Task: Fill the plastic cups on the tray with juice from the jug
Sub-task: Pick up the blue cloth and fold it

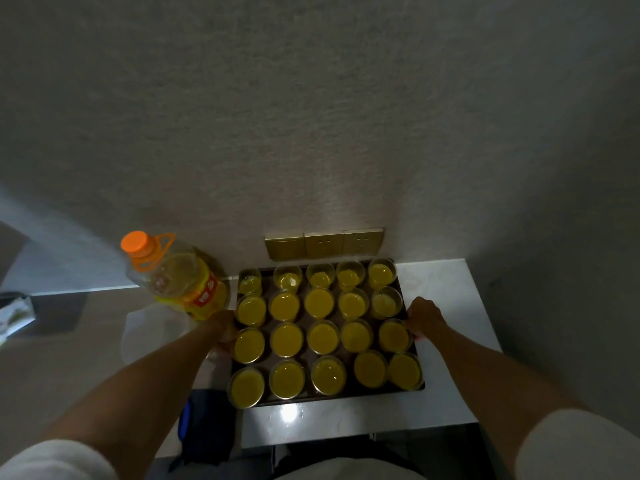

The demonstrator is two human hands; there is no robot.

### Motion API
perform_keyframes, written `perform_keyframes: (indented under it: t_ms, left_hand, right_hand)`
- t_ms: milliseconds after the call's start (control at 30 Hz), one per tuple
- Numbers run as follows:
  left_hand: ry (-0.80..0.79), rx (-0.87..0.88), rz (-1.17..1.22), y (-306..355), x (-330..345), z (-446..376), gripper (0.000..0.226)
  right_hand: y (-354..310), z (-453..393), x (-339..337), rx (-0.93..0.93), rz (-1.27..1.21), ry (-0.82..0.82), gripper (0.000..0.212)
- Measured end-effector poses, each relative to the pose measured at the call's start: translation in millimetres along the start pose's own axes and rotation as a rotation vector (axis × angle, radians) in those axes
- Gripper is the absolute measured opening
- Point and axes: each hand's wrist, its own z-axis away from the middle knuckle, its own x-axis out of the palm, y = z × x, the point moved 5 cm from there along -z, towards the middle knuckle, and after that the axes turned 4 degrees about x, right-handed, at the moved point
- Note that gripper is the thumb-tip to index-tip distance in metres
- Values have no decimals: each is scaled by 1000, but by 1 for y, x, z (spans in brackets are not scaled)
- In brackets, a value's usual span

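Note:
A dark metal tray (341, 396) lies on a white counter against the wall. Several clear plastic cups (286, 339) stand on it in rows, all holding yellow juice. The back row looks less full. A clear jug (176, 277) with an orange cap, orange handle and yellow label stands just left of the tray, partly full. My left hand (225, 332) grips the tray's left edge. My right hand (424, 317) grips the right edge, fingers curled over the rim.
The white counter (450, 368) ends close to the tray's right side and front. Gold wall sockets (323, 244) sit just behind the tray. A white bag (149, 332) lies left of the tray under the jug. A dark blue object (204, 424) sits below the counter's front left.

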Motion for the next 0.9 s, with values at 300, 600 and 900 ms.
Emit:
perform_keyframes:
  t_ms: [300,600,900]
  left_hand:
    - [14,20,-152,2,7,4,20]
    - [86,79,-285,27,23,6,38]
    - [-16,33,-328,52,48,7,66]
  right_hand:
    - [14,6,-3,9,-25,7,37]
    - [42,5,-9,39,-25,25,35]
    - [75,-1,-28,35,-42,36,37]
